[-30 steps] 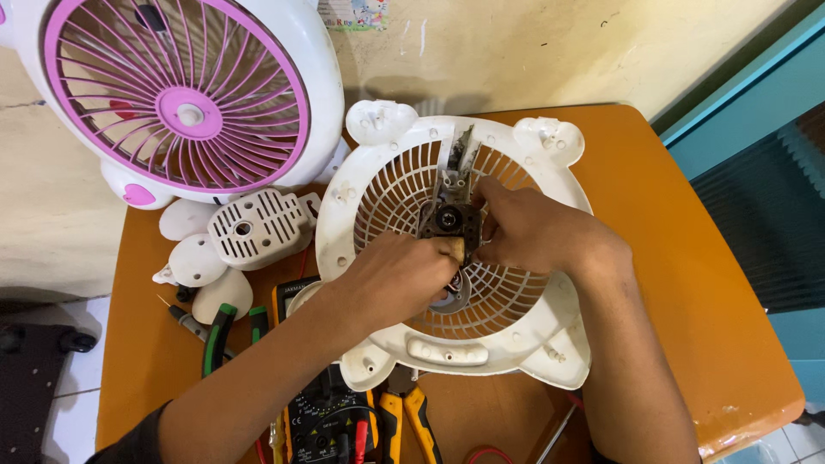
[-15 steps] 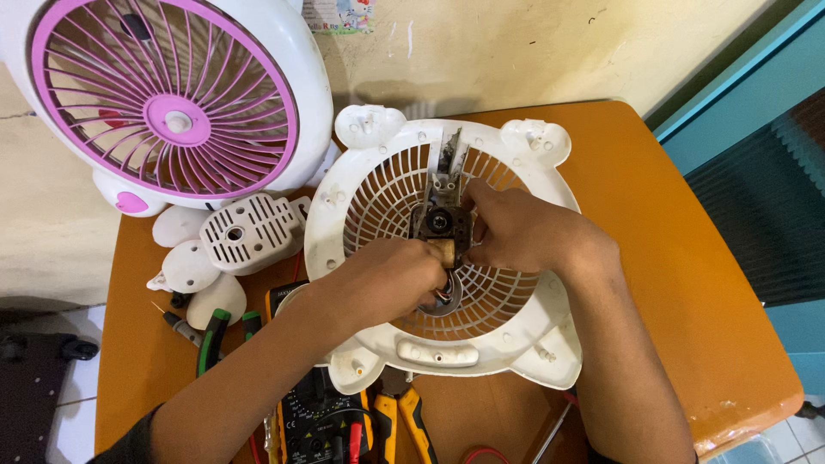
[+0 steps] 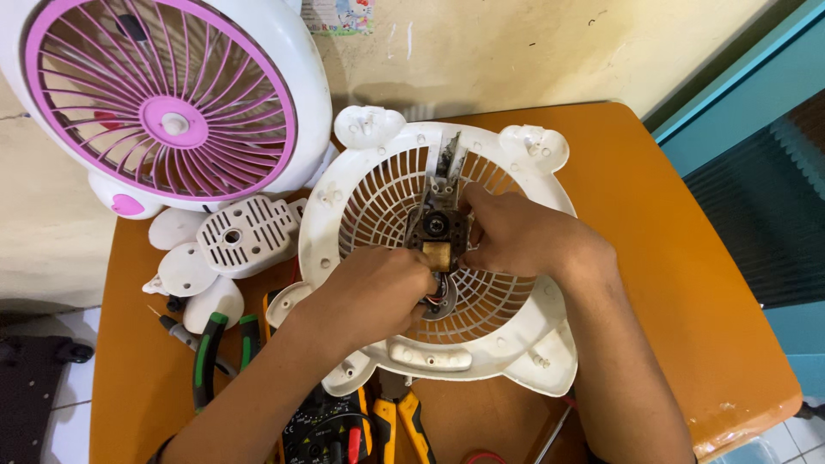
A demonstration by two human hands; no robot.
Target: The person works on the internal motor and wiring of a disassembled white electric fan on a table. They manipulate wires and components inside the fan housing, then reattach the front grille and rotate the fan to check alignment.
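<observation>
Orange surface (image 3: 687, 283) holds a fan that is all in bits. Nearest to the camera, at the bottom edge, lie the tools: a black meter (image 3: 331, 430) w/ red buttons, yellow-handled pliers (image 3: 404, 421), and green-handled pliers (image 3: 206, 361) off to the left. Nobody is holding any of them right now.

A bit further up come the two hands. Left hand (image 3: 378, 292) is curled over, fingers bent down onto the small motor (image 3: 438, 236). Right hand (image 3: 516, 236) comes in from the other side, fingers pinched on the motor's edge. Can't tell exactly what the fingertips grip, they're tucked under.

That motor sits in the middle of the white grille (image 3: 507, 326), which lies flat on the surface. You can see its brown, coppery block and black top. Wires poke out under it, close to the left hand.

So how far along? I think the fan is already opened up: the grille is off its body, and some white plastic parts (image 3: 232, 236) sit loose to the left, near the screwdriver (image 3: 176, 331). The motor is not off the grille yet. It looks like mid-job, w/ putting things back together not yet begun.

Farthest away, a 2nd fan w/ a pink front (image 3: 163, 112) leans at the wall (image 3: 533, 51), whole & untouched.
</observation>
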